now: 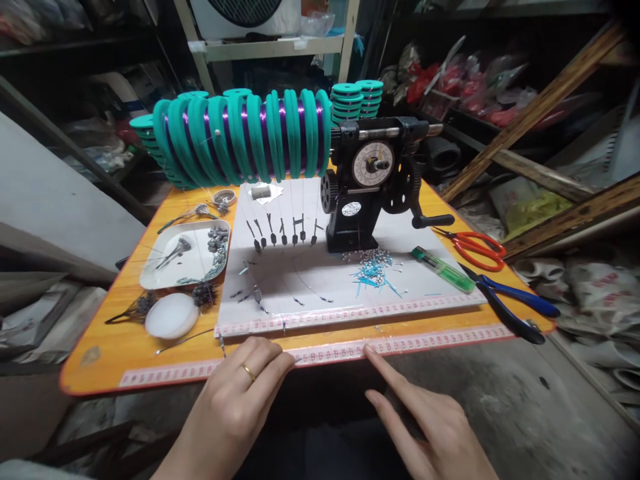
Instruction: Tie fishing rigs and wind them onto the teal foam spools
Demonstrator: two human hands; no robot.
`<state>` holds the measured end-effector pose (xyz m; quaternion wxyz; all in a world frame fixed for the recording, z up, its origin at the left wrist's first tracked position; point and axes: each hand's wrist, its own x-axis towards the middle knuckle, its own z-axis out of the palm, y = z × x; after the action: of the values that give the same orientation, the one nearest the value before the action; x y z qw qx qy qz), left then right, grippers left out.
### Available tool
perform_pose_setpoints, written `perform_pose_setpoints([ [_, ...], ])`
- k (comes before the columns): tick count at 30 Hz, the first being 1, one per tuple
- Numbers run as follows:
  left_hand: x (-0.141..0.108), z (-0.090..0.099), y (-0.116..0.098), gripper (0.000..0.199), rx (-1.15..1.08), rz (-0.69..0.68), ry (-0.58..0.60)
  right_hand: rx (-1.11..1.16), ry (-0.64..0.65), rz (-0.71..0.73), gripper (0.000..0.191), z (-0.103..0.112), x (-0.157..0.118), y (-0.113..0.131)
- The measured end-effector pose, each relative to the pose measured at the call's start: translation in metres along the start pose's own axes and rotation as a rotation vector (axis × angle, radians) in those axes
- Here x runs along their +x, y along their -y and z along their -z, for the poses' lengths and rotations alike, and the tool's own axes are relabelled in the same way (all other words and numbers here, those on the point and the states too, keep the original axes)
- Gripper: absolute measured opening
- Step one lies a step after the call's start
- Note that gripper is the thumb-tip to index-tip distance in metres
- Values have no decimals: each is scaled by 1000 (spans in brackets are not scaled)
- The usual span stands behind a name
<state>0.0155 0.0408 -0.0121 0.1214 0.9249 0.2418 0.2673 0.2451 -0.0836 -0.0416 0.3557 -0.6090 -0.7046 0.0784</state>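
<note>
My left hand (250, 393), with a ring on one finger, is at the table's front edge. Its thumb and fingers are pinched together beside the printed measuring tape (330, 353); a small dark tip shows at the pinch, but what they hold is not clear. Further right, my right hand (425, 420) has its index fingertip on the same tape, with the thumb held apart. Just behind both hands, a second tape strip (350, 313) runs along the front of the white board (300, 280). Thin lines with dark weights (284, 239) hang above the board.
A black hand-crank winder (353, 220) carries green spools (240, 137) of purple line. A white tray (145, 277) of small parts and a white round lid (171, 316) are left. Blue bits (375, 275), a green case (445, 272), blue pliers (520, 297) and red scissors (480, 250) lie right.
</note>
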Motion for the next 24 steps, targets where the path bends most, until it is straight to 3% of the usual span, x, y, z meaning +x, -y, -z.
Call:
perform_pose_setpoints([
  [4, 0, -1, -4, 28, -78, 10, -106, -66, -164, 160, 54, -3, 20, 14],
  [7, 0, 0, -9, 28, -136, 58, -199, -115, -295, 254, 34, -9, 46, 30],
  [13, -4, 1, -12, 21, -182, 186, -285, 16, -215, 233, 12, -23, 79, 47],
  [19, -6, -1, -19, 20, -353, 265, -309, 82, -243, 215, 9, -29, 74, 50],
  [24, -9, -17, -32, 20, -641, 497, -402, 70, -265, 191, 7, -32, 72, 55],
])
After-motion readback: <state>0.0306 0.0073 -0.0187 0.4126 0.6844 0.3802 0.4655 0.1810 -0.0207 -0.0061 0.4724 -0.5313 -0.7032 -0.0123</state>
